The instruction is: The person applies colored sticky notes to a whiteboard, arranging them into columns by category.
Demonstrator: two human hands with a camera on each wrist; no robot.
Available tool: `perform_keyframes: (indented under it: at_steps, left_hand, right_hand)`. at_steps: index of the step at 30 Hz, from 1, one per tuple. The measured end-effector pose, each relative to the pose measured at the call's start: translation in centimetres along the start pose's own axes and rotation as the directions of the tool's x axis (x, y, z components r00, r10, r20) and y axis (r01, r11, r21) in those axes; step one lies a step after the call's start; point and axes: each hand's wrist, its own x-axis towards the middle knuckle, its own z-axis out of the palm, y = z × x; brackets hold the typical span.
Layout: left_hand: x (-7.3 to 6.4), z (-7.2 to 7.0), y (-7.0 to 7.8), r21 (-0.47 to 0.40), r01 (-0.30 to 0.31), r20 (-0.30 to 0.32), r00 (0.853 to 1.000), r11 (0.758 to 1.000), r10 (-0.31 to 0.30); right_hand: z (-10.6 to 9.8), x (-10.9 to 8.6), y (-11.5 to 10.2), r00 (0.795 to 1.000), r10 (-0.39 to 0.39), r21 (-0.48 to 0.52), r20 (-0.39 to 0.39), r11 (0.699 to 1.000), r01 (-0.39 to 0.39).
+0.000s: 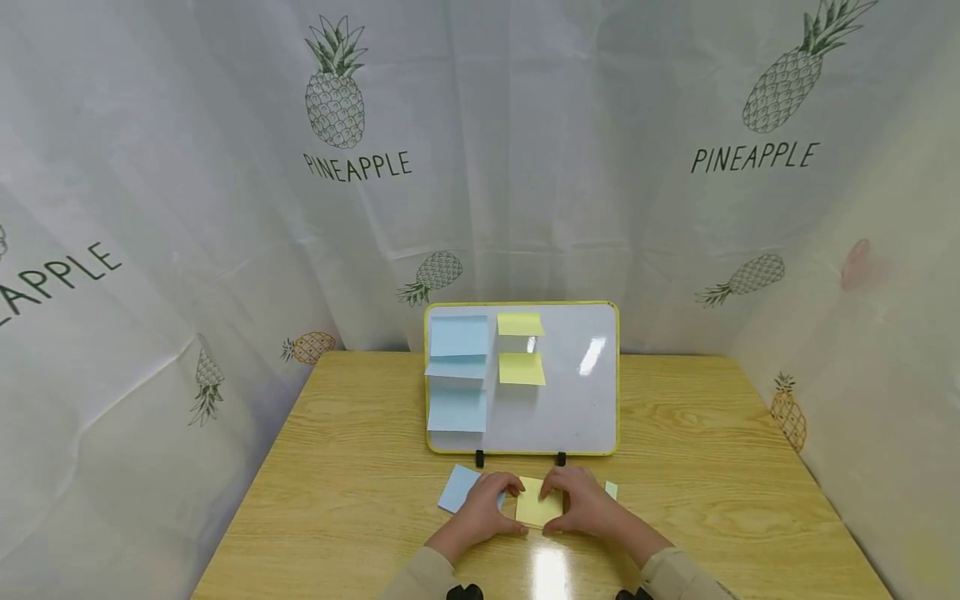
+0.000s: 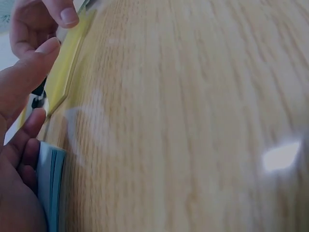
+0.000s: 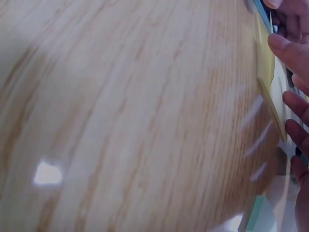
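A yellow sticky note pad [image 1: 535, 510] lies on the table between both hands. My left hand [image 1: 483, 506] is at its left side, curved thumb and forefinger at the near and far corners. The left thumb [image 2: 36, 67] overlaps the yellow pad [image 2: 63, 72] in the left wrist view. From the other side my right hand [image 1: 585, 500] reaches over the pad's right part, its fingers spread and curved and the thumb [image 3: 285, 46] at the near edge. A blue sticky note pad [image 1: 456, 488] sits partly hidden behind the left hand.
Behind the hands stands a yellow-framed whiteboard [image 1: 577, 400] on black feet [image 1: 480, 458]. Stuck to it are several blue notes [image 1: 458, 335] and two yellow notes [image 1: 521, 369]. A pale green pad [image 1: 611, 489] lies beyond the right hand. Pineapple-print curtain [image 1: 525, 167] surrounds the wooden table [image 1: 337, 500].
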Motion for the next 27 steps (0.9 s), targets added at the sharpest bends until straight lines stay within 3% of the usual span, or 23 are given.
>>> perform_keyframes:
  at_steps: [10, 17, 23, 27]
  left_hand:
    - [0.0, 0.0, -0.2, -0.044, 0.004, -0.015, 1.000, 0.999, -0.005]
    - [0.2, 0.3, -0.3, -0.028, -0.032, -0.066, 0.997, 0.999, 0.030]
    - [0.2, 0.5, -0.3, -0.033, -0.059, -0.102, 0.993, 0.998, 0.056]
    - [0.1, 0.6, -0.3, -0.031, -0.044, -0.110, 0.993, 0.999, 0.040]
  right_hand:
    - [-0.5, -0.2, 0.0, 0.996, 0.090, 0.101, 0.011, 0.991, -0.091]
    - [-0.6, -0.6, -0.1, 0.996, 0.087, 0.162, 0.014, 0.983, -0.088]
    - [-0.8, -1.0, -0.2, 0.994, 0.098, 0.319, 0.041, 0.942, -0.106]
    - [-0.7, -1.1, -0.2, 0.996, 0.087, 0.350, 0.006, 0.933, -0.083]
